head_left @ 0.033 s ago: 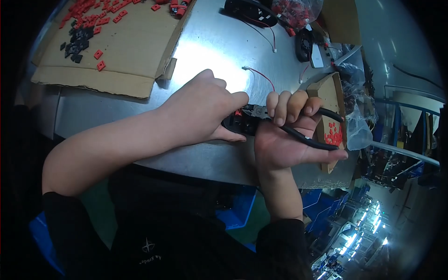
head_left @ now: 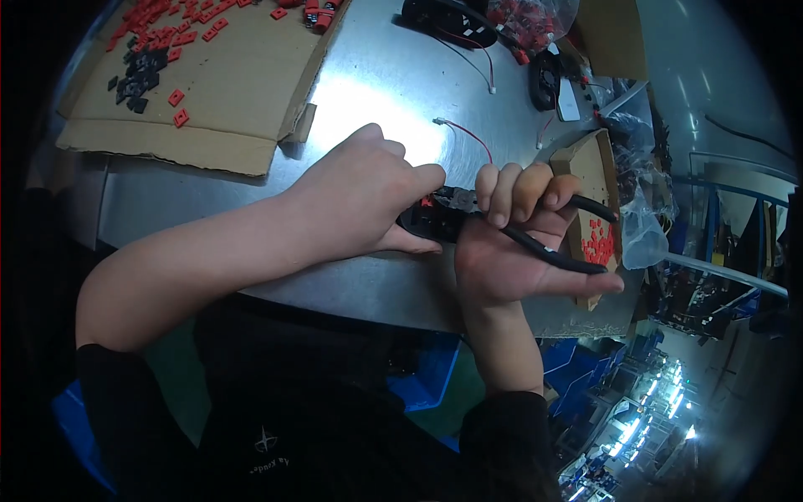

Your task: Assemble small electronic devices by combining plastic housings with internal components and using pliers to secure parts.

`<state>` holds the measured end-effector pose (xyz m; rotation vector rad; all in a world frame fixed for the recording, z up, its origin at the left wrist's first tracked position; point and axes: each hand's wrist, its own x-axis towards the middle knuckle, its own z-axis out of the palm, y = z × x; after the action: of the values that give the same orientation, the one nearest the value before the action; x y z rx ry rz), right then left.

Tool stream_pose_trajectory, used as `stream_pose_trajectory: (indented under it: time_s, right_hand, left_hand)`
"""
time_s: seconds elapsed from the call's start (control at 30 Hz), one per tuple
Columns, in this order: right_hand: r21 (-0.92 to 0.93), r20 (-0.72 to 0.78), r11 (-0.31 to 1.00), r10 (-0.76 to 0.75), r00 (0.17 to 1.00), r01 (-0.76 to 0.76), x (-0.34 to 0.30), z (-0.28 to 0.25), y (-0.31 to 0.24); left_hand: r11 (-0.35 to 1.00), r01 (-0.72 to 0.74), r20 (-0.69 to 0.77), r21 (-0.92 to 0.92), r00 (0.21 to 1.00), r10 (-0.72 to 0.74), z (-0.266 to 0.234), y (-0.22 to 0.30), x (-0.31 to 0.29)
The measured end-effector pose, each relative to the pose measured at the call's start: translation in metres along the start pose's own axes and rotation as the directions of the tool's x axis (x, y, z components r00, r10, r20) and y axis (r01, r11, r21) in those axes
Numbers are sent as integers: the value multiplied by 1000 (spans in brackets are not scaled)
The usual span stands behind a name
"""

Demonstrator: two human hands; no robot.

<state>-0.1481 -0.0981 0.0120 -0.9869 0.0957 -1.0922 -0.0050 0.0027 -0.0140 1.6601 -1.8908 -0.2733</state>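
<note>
Over the front part of the metal table, my left hand point(head_left: 355, 197) is closed round a black plastic part point(head_left: 431, 224), much of it hidden under my fingers. A small red piece point(head_left: 427, 202) shows in that part beside my left fingertips. Black-handled pliers point(head_left: 535, 243) lie across my right hand point(head_left: 510, 247), palm up, with its fingers curled over them. The metal head of the pliers point(head_left: 460, 198) meets the black part; what the jaws grip cannot be made out. A red wire point(head_left: 473, 136) with a small connector extends from behind my right fingers onto the table.
A cardboard tray point(head_left: 226, 146) with red and black small pieces lies at the far left. At the right, a cardboard box point(head_left: 609, 167) holds small red pieces. Black housings point(head_left: 447, 23) with wires and a plastic bag of red parts point(head_left: 535, 21) are at the back.
</note>
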Motion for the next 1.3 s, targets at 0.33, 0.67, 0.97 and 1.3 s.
stream_pose_trajectory:
  time_s: [0.33,0.67,0.97,1.3]
  right_hand:
    - [-98,338,986,-96,936,136,-7,2,4]
    - [9,194,988,-150,969,151,12,6,-25]
    - [-767,82,641,56,995,27,23,-38,-29]
    - [-585,349,788,458,818,-191,5,8,-64]
  left_hand:
    - [1000,-13,7,-28,1000,13,-4,-3,4]
    - [979,-81,-32,-189,997,76,-11,-16,5]
    - [515,168,91,-841,981,-171,-32,-4,-3]
    - [36,569,558,-821,815,-158,-82,46,-32]
